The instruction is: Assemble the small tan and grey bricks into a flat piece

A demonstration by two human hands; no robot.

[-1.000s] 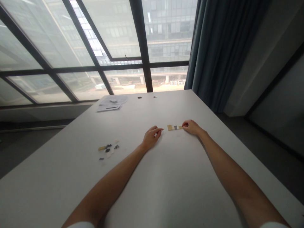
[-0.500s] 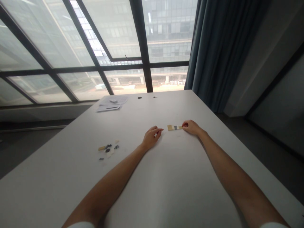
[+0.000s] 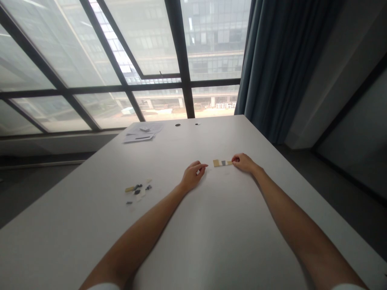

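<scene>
A short flat strip of small toy-brick-like pieces [image 3: 223,163], banded in tan, white and dark grey, lies on the white table ahead of me. My right hand [image 3: 242,162] pinches its right end between thumb and fingers. Just left of the strip, across a small gap, rests my left hand [image 3: 192,175]. Its thumb and index finger come together near the tips, the index pointing at the strip. Whatever may be between them is too small to make out. Pale, faint marks show on the table by those fingertips.
Loose small pieces [image 3: 138,192] in grey, white and tan are scattered left of my left forearm. Papers [image 3: 139,137] with a small white object lie at the far left. Dark round spots [image 3: 177,125] sit by the far edge, below the windows. A blue curtain [image 3: 272,72] hangs right.
</scene>
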